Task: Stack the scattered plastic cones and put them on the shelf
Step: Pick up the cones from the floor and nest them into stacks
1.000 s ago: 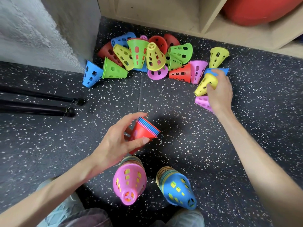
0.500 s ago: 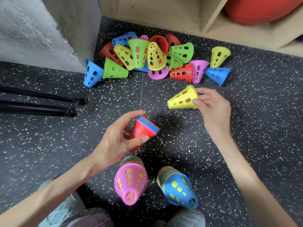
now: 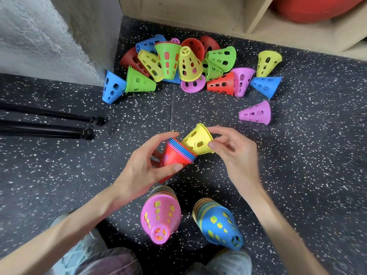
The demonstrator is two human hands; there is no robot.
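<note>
My left hand (image 3: 146, 169) grips a small stack of nested cones with a red one outermost (image 3: 174, 156), its open end tilted up to the right. My right hand (image 3: 233, 153) pinches a yellow cone (image 3: 196, 140) by its wide rim, the narrow end at the mouth of the red stack. Several loose cones in blue, green, yellow, red and pink lie in a pile (image 3: 188, 64) on the floor farther away. A lone pink cone (image 3: 256, 113) lies on its side to the right. The wooden shelf (image 3: 198, 10) stands behind the pile.
Two finished stacks stand near my knees, one topped pink (image 3: 159, 217) and one topped blue (image 3: 220, 225). Black tripod legs (image 3: 49, 124) lie on the floor at the left. A grey wall corner (image 3: 59, 36) is at the far left, a red ball (image 3: 313, 6) in the shelf.
My right hand lifted the yellow cone from the right side of the pile and carried it in to the mouth of the red stack. The left hand stayed in place.
</note>
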